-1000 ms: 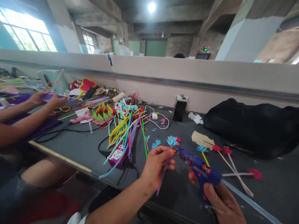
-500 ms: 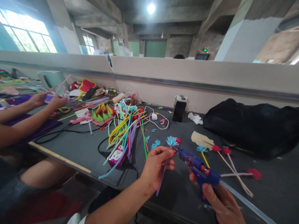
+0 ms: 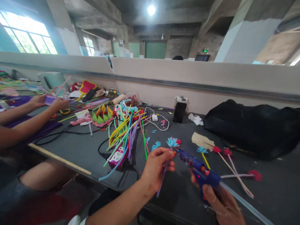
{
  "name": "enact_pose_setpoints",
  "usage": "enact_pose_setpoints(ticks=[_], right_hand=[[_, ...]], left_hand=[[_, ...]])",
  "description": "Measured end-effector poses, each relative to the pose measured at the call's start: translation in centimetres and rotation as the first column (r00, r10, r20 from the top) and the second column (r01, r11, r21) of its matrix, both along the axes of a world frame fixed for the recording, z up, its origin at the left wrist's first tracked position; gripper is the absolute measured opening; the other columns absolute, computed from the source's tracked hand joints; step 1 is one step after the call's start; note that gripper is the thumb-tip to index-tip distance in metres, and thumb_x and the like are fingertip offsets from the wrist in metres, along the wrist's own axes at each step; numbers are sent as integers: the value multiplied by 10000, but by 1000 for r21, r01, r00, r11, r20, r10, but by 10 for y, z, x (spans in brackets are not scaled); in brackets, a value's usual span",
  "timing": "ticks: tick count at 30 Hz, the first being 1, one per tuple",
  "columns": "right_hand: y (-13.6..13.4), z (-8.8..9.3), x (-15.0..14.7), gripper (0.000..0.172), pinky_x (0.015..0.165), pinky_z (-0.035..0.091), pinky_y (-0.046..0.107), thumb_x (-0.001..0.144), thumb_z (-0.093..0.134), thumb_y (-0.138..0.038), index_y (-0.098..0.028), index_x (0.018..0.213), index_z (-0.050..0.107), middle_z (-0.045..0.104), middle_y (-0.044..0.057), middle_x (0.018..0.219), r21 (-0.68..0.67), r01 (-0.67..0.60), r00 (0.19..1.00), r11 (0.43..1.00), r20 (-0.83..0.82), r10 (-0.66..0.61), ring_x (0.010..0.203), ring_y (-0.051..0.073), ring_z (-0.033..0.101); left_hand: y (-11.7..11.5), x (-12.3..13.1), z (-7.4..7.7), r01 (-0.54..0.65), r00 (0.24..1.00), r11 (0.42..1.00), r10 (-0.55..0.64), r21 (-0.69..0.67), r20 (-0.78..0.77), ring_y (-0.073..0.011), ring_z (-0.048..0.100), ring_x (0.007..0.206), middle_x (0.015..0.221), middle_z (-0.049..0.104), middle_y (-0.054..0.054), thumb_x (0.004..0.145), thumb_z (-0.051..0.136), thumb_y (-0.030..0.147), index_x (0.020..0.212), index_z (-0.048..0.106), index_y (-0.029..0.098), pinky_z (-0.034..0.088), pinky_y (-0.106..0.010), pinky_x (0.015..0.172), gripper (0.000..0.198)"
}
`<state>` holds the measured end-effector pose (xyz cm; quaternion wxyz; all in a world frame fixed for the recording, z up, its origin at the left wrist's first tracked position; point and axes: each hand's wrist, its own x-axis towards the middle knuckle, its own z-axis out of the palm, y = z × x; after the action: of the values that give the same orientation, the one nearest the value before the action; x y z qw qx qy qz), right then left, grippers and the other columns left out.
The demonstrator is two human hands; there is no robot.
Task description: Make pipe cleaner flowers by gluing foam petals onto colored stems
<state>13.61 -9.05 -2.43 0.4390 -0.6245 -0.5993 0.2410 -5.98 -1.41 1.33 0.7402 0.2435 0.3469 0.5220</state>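
Observation:
Between thumb and fingers, my left hand (image 3: 156,167) pinches the purple stem of a blue flower (image 3: 172,142), its petals facing up. My right hand (image 3: 222,201) is wrapped around a blue hot glue gun (image 3: 198,167) with a small red light lit and a long clear glue stick (image 3: 246,203) out of its back. The gun's nozzle is close to the base of the flower, near my left fingertips; whether it touches I cannot tell. Finished-looking flowers lie to the right: a blue one on a yellow stem (image 3: 206,159) and several red ones (image 3: 255,175).
A purple power strip (image 3: 117,157) sits under a heap of coloured pipe cleaners (image 3: 126,128). Blue pieces (image 3: 156,145) lie left of the flower. Behind stand a phone (image 3: 179,112) and a white charger (image 3: 154,117). A black bag (image 3: 253,128) is at right. Another person's hands (image 3: 58,103) work at left.
Almost nothing differs. Both my hands, the flower and the glue gun keep nearly the same place, and the other person's hands have shifted very slightly.

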Motion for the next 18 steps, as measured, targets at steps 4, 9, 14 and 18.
enact_pose_setpoints(ticks=[4, 9, 14, 18], right_hand=[[0, -2, 3, 418, 781, 561, 228, 794, 556, -586, -240, 893, 770, 765, 32, 838, 24, -16, 999, 1000, 41, 15, 765, 215, 718], [-1, -14, 9, 413, 645, 571, 185, 779, 566, -596, -258, 897, 770, 765, 27, 826, -3, 41, 995, 999, 87, -41, 735, 214, 716], [-1, -6, 3, 431, 686, 576, 220, 788, 541, -605, -255, 898, 766, 757, 37, 793, -19, 4, 999, 1000, 45, -3, 713, 218, 709], [0, 5, -3, 447, 674, 583, 238, 757, 564, -626, -245, 877, 765, 729, 39, 663, -36, 2, 1000, 999, -24, -3, 668, 224, 701]], left_hand=[[0, -1, 0, 3, 1000, 1000, -3, 3, -7, -77, 539, 489, 628, 571, 16, 656, 761, 198, 719, 618, 133, 458, -189, 450, 170], [1, -1, -2, 3, 1000, 1000, -3, 17, -4, -78, 538, 487, 625, 566, 17, 660, 760, 203, 715, 619, 131, 454, -191, 445, 167], [1, -1, 0, 7, 1000, 1000, -7, 4, 2, -75, 535, 478, 634, 584, 10, 669, 753, 205, 717, 613, 132, 451, -191, 445, 164], [1, -1, 2, 14, 1000, 1000, -14, -4, 1, -75, 527, 464, 607, 571, 14, 676, 750, 210, 710, 610, 131, 446, -191, 439, 164]])
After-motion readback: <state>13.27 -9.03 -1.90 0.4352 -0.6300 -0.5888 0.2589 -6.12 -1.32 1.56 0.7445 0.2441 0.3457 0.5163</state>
